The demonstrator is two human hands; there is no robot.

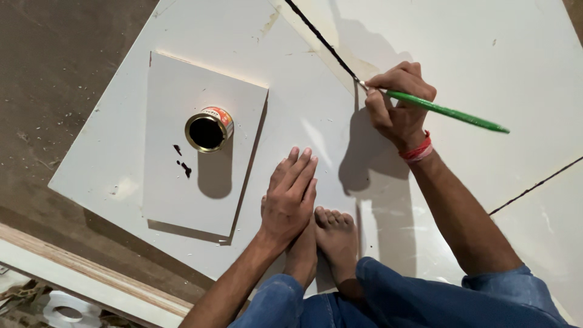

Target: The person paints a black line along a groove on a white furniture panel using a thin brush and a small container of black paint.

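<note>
Right hand [398, 103], upper right of centre of frame, is closed in a pen-style pinch on a green-handled brush [446, 111]; fingers wrapped tight near the ferrule, nothing else in the grip. Brush long axis runs from the tip at upper left, down and right to the handle end, which sticks out well past the hand toward the right edge. The tip touches a dark painted line [322, 41] that runs diagonally from top centre of frame down-right to the hand, so the line lies up and left of the grip, roughly in line w/ the brush. Red thread band [416, 150] on that wrist. Left hand [290, 197], centre of frame, lies flat, fingers together & extended, palm down on the white board [109, 164], holding nothing, just beside the person's bare feet [331, 234]. Small open tin [209, 129] sits left of centre on a smaller white panel [176, 200] laid on top of the board: round, gold rim, dark liquid inside, orange-red and white label wrapped round its side. A few dark drips on the panel just below-left of the tin. Tin is nearer the left hand than the right, well apart from the brush tip. Second dark line [534, 187] at right edge, mid-height
</note>
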